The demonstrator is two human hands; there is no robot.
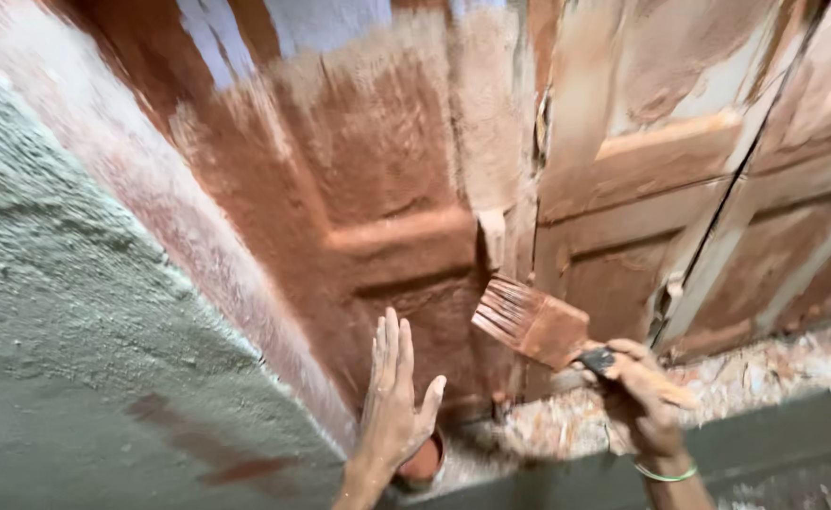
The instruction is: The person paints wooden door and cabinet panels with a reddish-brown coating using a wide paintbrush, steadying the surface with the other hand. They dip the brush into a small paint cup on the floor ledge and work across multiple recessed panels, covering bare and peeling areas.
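Note:
My right hand (642, 397) grips the handle of a wide flat paintbrush (531, 324) loaded with reddish-brown paint. Its bristles point up and left at the lower part of a panelled wooden door (377, 189), which is coated in the same reddish-brown paint. My left hand (394, 397) is held flat, fingers together and thumb out, against or just in front of the door's bottom panel. It holds nothing. A green band circles my right wrist (666, 472).
A rough grey plastered wall (75, 312) fills the left, with paint smears near its base. A second door leaf (718, 208) stands to the right. A small round container (425, 463) of paint sits below my left hand. The speckled threshold (755, 378) runs along the bottom right.

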